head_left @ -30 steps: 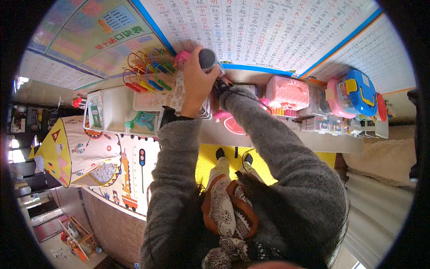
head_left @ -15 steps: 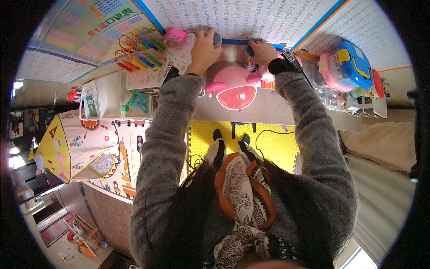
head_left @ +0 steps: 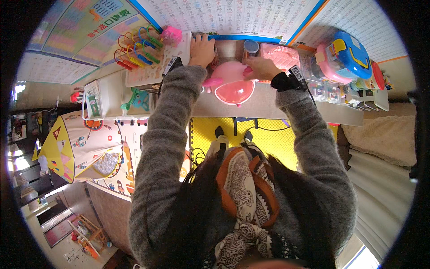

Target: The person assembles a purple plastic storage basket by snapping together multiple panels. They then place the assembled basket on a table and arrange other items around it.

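A pink rounded animal-shaped toy (head_left: 230,72) with side flaps and a shiny red, bowl-like front stands on the tabletop between my hands. My right hand (head_left: 264,68) is closed on the flap at its right side. At the back of the table, my left hand (head_left: 202,52) curls around a small jar (head_left: 215,57), mostly hidden behind the fingers. Another clear jar with a dark lid (head_left: 251,46) stands just beyond my right hand. Right of it lies a pink box (head_left: 281,55) with pink contents.
Wire bead toy (head_left: 139,49) and a pink block (head_left: 171,36) sit at the back left. White trays (head_left: 109,96) hold a teal toy (head_left: 139,99). On the right are a blue case (head_left: 351,58) and small clear boxes (head_left: 329,92). Printed charts (head_left: 233,18) line the wall.
My right hand has left the dark-lidded jar at the back and come nearer, taking hold of the pink toy's right flap. My left hand has shifted slightly, staying at its jar.
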A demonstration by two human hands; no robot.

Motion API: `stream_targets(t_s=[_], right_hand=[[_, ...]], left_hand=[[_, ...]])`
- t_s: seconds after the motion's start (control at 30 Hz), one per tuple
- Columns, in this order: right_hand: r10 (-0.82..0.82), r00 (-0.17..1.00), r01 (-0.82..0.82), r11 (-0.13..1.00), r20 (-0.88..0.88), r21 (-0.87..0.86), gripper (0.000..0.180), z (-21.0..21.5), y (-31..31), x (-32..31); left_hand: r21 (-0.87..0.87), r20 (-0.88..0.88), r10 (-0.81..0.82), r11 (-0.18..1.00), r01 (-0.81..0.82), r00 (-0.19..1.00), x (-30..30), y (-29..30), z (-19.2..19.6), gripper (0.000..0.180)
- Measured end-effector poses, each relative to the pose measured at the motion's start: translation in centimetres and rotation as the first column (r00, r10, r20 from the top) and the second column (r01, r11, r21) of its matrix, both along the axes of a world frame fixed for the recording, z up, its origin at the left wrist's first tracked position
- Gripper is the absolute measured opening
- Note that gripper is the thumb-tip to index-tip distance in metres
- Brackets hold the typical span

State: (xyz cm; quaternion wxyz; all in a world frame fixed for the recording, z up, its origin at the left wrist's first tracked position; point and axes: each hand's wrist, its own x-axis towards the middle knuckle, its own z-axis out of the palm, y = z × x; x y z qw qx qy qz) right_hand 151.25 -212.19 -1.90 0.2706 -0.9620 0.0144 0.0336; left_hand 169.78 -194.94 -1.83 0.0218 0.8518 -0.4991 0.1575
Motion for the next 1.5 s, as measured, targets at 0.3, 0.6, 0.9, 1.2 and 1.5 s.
stream_targets(t_s=[0.3,0.6,0.9,1.2,1.5], right_hand=[[-0.081,0.997,0.077,0.989,-0.021,-0.124,0.039,-1.3,1.0,0.8],[-0.194,0.980,0.197,0.962,0.036,-0.191,0.038,-1.6,0.7,2.8],[-0.105,0.994,0.105,0.994,-0.001,0.009,0.044,0.4,0.9,0.5],[-0.194,0.978,0.198,0.978,0.070,-0.059,0.035,0.4,1.7,-0.4],[-0.054,0.965,-0.007,0.972,0.255,0.233,0.026,1.7,5.3,-7.2]], left_hand=[[0.209,-0.197,0.063,0.978,-0.021,0.978,0.5,-0.3,0.4,0.032],[0.343,-0.185,0.085,0.939,-0.017,0.979,-0.1,-0.4,0.5,0.035],[-0.652,-0.742,-0.381,0.600,-0.464,0.552,-7.2,4.8,1.0,0.027],[-0.097,-0.733,-0.516,0.725,-0.682,-0.444,-14.5,6.2,-11.3,0.038],[-0.266,-0.888,-0.449,0.675,-0.688,-0.097,-16.0,10.1,-13.8,0.044]])
